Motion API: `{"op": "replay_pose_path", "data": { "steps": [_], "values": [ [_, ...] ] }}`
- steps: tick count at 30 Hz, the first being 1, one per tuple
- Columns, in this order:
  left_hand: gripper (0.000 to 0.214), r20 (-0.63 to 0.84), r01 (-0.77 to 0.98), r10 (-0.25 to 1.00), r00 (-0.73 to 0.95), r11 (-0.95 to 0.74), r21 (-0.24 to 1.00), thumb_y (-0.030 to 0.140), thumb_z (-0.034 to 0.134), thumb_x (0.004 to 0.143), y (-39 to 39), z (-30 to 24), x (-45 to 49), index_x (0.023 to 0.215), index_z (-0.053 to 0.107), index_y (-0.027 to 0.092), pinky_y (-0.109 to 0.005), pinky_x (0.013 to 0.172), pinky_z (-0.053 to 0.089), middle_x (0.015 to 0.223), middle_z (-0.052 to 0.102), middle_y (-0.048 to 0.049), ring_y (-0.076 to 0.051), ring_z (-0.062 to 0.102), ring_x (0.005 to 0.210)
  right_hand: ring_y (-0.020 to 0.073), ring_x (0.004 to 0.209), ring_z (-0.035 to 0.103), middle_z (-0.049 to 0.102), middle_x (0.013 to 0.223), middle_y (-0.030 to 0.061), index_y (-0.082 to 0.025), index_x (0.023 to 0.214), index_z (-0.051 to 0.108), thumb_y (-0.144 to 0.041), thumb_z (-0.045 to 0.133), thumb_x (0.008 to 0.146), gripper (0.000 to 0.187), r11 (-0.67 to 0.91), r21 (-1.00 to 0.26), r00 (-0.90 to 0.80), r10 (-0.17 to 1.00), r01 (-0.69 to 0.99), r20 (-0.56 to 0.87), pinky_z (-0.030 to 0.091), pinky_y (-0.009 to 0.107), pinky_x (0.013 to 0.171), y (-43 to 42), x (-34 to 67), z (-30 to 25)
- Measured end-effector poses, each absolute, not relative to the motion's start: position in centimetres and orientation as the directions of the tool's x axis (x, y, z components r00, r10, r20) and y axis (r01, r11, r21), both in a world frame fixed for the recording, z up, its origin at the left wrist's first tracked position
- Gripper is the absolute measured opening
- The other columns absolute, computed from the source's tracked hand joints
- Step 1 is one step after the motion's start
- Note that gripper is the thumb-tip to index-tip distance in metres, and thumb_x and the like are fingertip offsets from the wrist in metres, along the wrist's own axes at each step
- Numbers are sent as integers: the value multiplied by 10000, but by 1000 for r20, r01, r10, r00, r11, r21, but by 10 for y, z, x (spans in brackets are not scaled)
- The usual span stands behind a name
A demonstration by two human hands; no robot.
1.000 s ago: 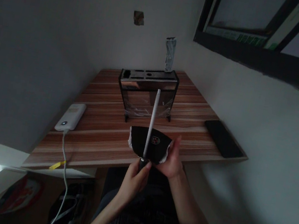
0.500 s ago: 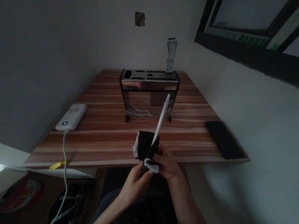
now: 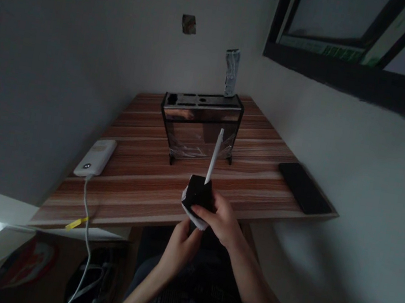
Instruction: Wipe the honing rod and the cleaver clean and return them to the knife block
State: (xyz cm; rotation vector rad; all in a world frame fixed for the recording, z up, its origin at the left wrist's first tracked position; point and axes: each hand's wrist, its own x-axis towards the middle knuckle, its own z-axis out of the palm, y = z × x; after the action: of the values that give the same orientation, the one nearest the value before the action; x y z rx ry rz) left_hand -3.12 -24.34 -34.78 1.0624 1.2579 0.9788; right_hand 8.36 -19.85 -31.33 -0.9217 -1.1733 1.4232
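My left hand grips the dark handle of a knife whose pale blade points up and away from me. My right hand is closed round a black cloth with white edges, folded about the lower part of the blade. Both hands are held just in front of the near edge of the wooden table. The knife's handle is mostly hidden by my fingers.
A metal knife rack with slots stands on the table behind the blade. A white power bank with a cable lies at the left, a black phone at the right. A wrapped packet leans against the back wall.
The cloth, spread open behind the blade a second ago, is now folded round it by my right hand. The blade has tilted slightly right and sits a little lower.
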Motion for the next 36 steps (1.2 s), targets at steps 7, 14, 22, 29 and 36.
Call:
{"op": "replay_pose_path", "data": {
  "steps": [7, 14, 22, 29, 36],
  "values": [
    [277, -228, 75, 962, 152, 219, 973, 445, 524, 797, -243, -343, -36, 746, 458, 180, -158, 328, 202, 426, 370, 114, -41, 293, 319, 242, 962, 674, 714, 1053, 68, -208, 1077, 628, -307, 765, 682, 429, -35, -949, -194, 981, -314, 29, 527, 397, 877, -197, 81, -318],
    [269, -215, 93, 962, 166, 202, 975, 425, 507, 811, -246, -334, -35, 812, 502, 155, -164, 333, 210, 444, 370, 114, -42, 269, 324, 240, 973, 668, 720, 1023, 48, -210, 1048, 638, -260, 824, 599, 489, -2, -970, -161, 986, -241, 38, 524, 387, 887, -198, 84, -314],
    [296, -155, 146, 973, 173, 131, 981, 386, 544, 813, -243, -338, -38, 950, 597, 129, -183, 431, 308, 519, 463, 61, -87, 385, 441, 218, 844, 696, 740, 926, 52, -196, 947, 680, -294, 781, 668, 312, 2, -954, -87, 996, -301, 30, 550, 344, 786, -198, 88, -316],
    [318, -110, 224, 966, 236, 56, 973, 401, 526, 837, -242, -330, -38, 952, 617, 119, -217, 588, 381, 685, 574, -3, -142, 482, 635, 182, 779, 679, 730, 876, 39, -199, 911, 688, -304, 789, 675, 277, 28, -940, -36, 998, -340, 42, 544, 287, 708, -198, 101, -317],
    [400, -185, 286, 919, 349, 83, 955, 486, 490, 880, -250, -337, -49, 977, 613, 117, -219, 644, 372, 750, 568, -9, -139, 445, 685, 166, 701, 659, 713, 828, 41, -181, 897, 676, -315, 773, 693, 263, 56, -912, 18, 998, -406, 53, 543, 284, 665, -188, 116, -313]
  ]
}}
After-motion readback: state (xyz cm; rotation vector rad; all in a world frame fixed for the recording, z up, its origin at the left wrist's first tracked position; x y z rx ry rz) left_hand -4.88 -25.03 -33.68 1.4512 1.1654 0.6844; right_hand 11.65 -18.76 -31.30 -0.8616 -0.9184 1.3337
